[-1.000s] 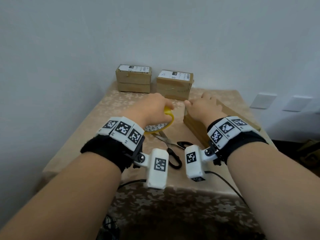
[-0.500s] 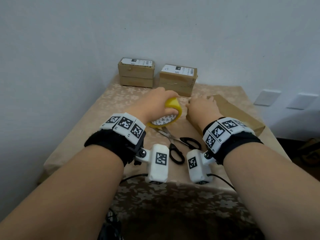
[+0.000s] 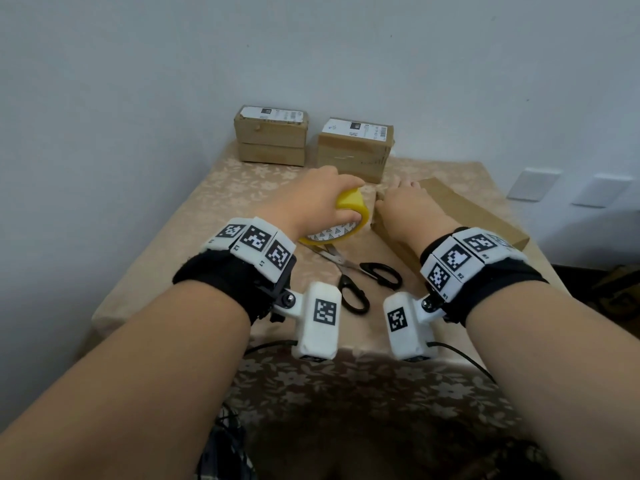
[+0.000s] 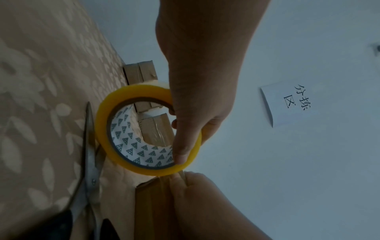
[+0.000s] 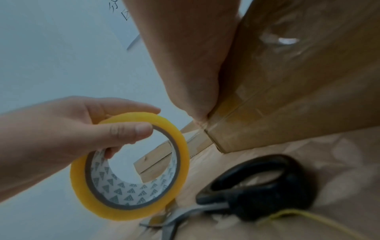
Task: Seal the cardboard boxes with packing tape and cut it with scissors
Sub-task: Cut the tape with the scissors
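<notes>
My left hand grips a yellow roll of packing tape, thumb on its side and fingers through the core, held tilted just above the table. A short strip of tape runs from the roll to the near left corner of a flat cardboard box. My right hand lies over that corner, thumb pressing the tape end against the box's end face. Black-handled scissors lie on the table below the roll, blades under it.
Two smaller cardboard boxes with white labels stand at the back against the wall. The table wears a beige flowered cloth. A paper note hangs on the wall. Cables trail off the front edge.
My left hand has lifted the tape roll and carried it forward and right to the flat box's corner. My right hand has stayed on that corner.
</notes>
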### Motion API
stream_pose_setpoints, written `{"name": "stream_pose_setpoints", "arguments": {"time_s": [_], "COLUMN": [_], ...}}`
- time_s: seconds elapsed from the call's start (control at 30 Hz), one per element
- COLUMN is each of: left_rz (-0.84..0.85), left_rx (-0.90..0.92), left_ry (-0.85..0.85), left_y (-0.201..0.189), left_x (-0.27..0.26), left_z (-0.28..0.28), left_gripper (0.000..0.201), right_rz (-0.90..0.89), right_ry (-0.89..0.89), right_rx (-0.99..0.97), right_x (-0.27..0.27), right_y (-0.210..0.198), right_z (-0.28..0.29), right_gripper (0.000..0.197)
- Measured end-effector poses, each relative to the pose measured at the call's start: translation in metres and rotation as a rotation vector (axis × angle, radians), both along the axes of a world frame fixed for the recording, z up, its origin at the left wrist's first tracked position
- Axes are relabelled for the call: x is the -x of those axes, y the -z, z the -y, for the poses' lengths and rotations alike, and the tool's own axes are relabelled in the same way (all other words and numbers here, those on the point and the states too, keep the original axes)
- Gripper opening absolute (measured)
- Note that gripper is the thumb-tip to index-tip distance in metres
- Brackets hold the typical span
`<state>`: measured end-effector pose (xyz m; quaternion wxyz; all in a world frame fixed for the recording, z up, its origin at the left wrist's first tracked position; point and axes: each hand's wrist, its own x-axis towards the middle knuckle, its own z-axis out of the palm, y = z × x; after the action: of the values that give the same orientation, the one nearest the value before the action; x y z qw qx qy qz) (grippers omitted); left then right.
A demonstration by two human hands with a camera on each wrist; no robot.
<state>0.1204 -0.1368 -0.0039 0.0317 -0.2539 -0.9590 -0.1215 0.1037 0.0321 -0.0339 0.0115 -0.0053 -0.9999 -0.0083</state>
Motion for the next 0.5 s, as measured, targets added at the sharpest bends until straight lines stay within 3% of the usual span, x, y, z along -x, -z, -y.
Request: {"name": "stream_pose_setpoints", "arguments": {"time_s": [0.17, 0.37, 0.5], "left_rz": [-0.011, -0.021, -0.022], "left_rx": [-0.04, -0.082, -0.147], "left_ry": [-0.021, -0.019, -0.07], "left_y": [0.002, 0.002, 0.001], "left_x": [-0.001, -0.007, -0.01], "left_z": [0.004, 0.009, 0.014], "left_gripper": [0.061, 0.057, 0.053], "right_rz": [-0.037, 0.045, -0.103], "right_ry": [-0.067, -0.05, -0.157], "right_rx": [0.216, 0.069, 0.155], "right_x": [-0.014, -0.042, -0.046], "right_y": [-0.021, -0.021, -0.013], "right_z": [-0.01, -0.015, -0.014], "right_gripper": [0.044, 0.035, 0.025]}}
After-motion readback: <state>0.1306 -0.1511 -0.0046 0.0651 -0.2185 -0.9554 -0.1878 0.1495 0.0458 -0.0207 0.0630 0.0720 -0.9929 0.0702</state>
